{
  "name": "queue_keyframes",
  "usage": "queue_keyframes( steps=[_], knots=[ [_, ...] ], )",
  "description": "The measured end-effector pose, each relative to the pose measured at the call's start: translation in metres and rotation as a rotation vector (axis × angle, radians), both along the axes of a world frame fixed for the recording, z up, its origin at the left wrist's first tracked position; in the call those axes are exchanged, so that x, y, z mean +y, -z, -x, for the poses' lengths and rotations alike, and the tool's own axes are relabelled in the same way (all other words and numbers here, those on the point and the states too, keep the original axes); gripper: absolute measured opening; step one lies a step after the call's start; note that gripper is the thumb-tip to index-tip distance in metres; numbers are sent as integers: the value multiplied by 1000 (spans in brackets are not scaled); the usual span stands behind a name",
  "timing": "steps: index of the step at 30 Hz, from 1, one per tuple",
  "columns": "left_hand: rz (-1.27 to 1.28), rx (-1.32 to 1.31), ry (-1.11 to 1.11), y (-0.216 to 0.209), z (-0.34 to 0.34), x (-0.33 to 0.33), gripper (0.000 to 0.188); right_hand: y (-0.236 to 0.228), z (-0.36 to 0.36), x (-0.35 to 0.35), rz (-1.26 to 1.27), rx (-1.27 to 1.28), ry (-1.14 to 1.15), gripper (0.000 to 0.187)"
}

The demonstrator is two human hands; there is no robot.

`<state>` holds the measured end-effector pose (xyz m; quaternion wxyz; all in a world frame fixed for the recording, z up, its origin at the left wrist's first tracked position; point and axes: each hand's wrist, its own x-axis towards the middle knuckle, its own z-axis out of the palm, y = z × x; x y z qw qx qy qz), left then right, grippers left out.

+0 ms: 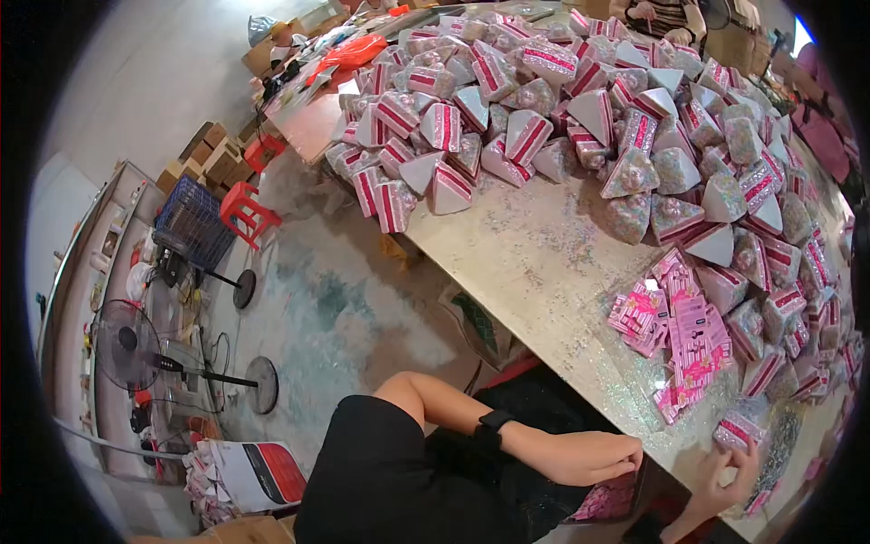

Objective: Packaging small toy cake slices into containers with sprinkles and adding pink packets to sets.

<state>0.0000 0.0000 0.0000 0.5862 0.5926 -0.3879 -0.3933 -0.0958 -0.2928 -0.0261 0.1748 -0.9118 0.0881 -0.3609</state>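
My left hand (596, 456), with a black band on its wrist, hangs at the table's near edge. Its fingers are pressed together; whatever they hold, if anything, is hidden. Farther right, my right hand (722, 483) is over the table edge, thumb and forefinger curled toward each other in a pinch. Right by its fingertips lies a glittery cake-slice-shaped piece (739, 430) with a pink band. Pink printed cards (689, 335) lie spread on the tabletop just beyond. More pink cards (607, 499) sit below my left hand, under the table edge.
A big heap of glittery cake-slice pieces (544, 100) covers the table's far and right sides. Loose glitter lies on the tabletop (507, 245). Two standing fans (127, 344), a red stool (246, 215) and a blue crate (190, 218) stand left. Other people (666, 18) are across the table.
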Motion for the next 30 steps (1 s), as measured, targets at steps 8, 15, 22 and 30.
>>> queue_keyframes(
  steps=[8,15,22,30],
  knots=[
    [129,-582,466,-9,14,-6,21,4,-16,20,-16,-111,-12,11],
    [63,-786,822,-47,42,-13,21,2,-31,-6,-173,-113,7,11],
    [237,-778,757,-56,69,-55,20,-1,-49,-25,-252,-119,38,12],
    [431,-766,801,-49,94,-100,20,-5,-63,-27,-283,-168,82,14]
  ],
)
